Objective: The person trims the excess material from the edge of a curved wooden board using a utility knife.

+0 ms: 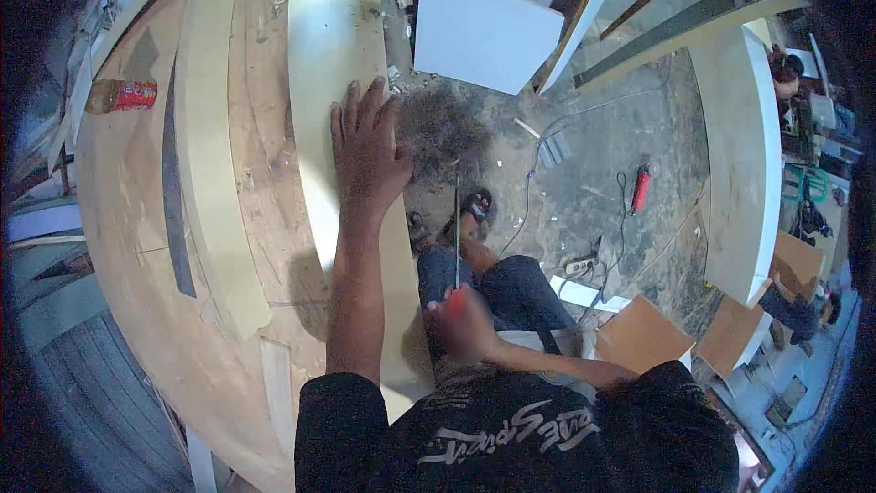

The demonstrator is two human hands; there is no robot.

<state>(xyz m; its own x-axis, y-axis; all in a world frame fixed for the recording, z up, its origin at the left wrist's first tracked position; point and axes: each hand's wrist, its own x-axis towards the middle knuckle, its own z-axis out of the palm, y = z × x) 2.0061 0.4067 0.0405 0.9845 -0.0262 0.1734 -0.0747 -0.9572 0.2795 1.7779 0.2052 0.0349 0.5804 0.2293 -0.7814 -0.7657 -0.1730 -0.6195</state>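
Red-handled tool (458, 239) within right hand (465, 327)

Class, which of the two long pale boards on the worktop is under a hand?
The right board, nearer the legs: the left hand rests on it; the left board, nearer the bottle, is untouched.

Concrete flr (552, 210) grey & worn, w/ large dark patch (461, 119) nr upper ctr; elec cable (528, 184) runs across it. Wood-topped worktable (128, 183) takes up LH side, grey ribbed sheeting (100, 379) beyond its lower LH edge, white panels (484, 32) at top ctr. Ltg uneven: brightest upper ctr-left, flr in duller light.
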